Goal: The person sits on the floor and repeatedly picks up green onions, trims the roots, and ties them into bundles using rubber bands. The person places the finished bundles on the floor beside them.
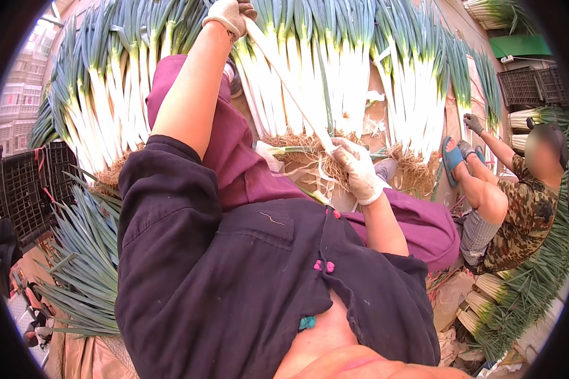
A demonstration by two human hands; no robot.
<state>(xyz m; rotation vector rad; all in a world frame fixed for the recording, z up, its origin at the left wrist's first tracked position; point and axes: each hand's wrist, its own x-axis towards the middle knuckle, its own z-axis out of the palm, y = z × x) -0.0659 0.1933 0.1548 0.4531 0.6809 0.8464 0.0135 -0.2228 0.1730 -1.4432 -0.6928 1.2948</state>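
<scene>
A long white leek or green onion stalk [289, 85] slants between my two gloved hands. My left hand [231, 14], at the top edge, is closed around its upper end. Near its root end, my right hand [355, 168] grips it with thumb and fingers, over a tangle of roots and pale peeled leaves [322, 177]. Beyond lie thick rows of green onions, leaves pointing away: one bunch [109, 104] on the left, one [303, 80] in the middle, one [417, 104] on the right.
A co-worker [526, 203] in a camouflage shirt sits at the right, a gloved hand reaching towards more onions. Black plastic crates [23, 194] stand at the left, others [526, 87] at the upper right. Tied onion bundles [488, 293] lie behind the co-worker. Leafy tops [85, 260] spread at my left side.
</scene>
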